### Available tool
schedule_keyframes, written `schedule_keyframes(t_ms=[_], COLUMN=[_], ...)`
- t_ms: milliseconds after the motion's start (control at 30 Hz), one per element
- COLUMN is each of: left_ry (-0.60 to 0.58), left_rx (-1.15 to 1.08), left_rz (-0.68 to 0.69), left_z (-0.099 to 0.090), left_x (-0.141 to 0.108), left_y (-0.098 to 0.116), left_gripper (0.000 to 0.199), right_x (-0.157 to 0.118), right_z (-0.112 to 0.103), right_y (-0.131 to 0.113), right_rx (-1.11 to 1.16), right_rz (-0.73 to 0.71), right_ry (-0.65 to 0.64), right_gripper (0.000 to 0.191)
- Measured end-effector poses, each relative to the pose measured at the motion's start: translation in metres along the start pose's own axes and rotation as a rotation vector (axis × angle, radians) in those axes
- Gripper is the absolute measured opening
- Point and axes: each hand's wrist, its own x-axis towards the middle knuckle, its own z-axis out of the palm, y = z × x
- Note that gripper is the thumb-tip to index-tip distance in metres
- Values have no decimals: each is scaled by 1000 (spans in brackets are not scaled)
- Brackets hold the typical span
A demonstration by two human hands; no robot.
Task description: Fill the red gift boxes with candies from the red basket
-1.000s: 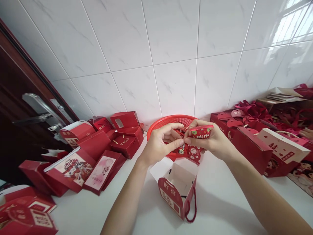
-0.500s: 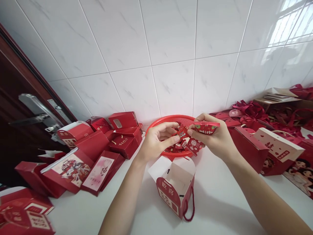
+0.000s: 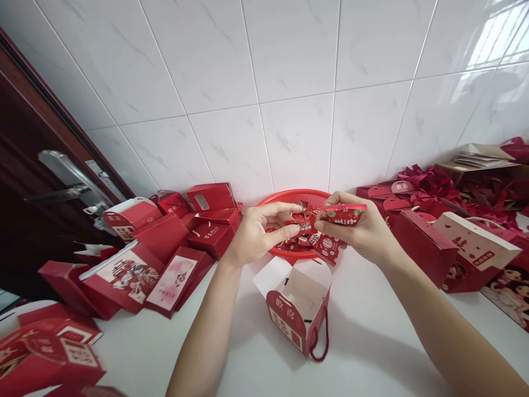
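Observation:
My left hand has its thumb and fingertips closed about a small red candy packet over the basket. My right hand grips flat red candy packets, stacked together, with printed fronts. Below that hand, a red packet with a round white emblem overlaps the basket's front rim; whether the hand holds it I cannot tell. Behind my hands stands a red plastic basket with red-wrapped candies in it. In front of it, an open red gift box stands upright, white flaps spread, its dark red cord handle hanging at the right.
Several red gift boxes lie piled on the left side of the white table. More bags and boxes crowd the right side. A tiled wall rises behind the basket, and a door with a metal handle stands at the left.
The view has shifted slightly, so the boxes and basket sit a little higher. My left fingers have closed slightly; both hands stay over the basket's front, and the right keeps its packets.

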Motion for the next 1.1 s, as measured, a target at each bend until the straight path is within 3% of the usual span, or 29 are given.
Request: schedule_keyframes(t_ms=[200, 300, 367, 733, 967, 1100], left_ry=[-394, -634, -708, -512, -152, -59], left_rx=[326, 373, 392, 253, 131, 36], left_rz=[-146, -257, -259, -115, -55, -54], left_z=[-26, -28, -24, -3, -3, -2], left_x=[-6, -8, -7, -3, 0, 0], left_y=[13, 15, 13, 10, 11, 9], left_gripper=[19, 19, 20, 31, 28, 26], right_x=[0, 0, 0, -3, -2, -1], right_z=[3, 6, 8, 16, 5, 1], right_y=[1, 1, 1, 5, 6, 7], right_rx=[-63, -70, -71, -64, 24, 67], right_rz=[-7, -14, -6, -64, -70, -57], right_ry=[-18, -15, -7, 154, 136, 81], right_gripper=[28, 28, 29, 30, 29, 34])
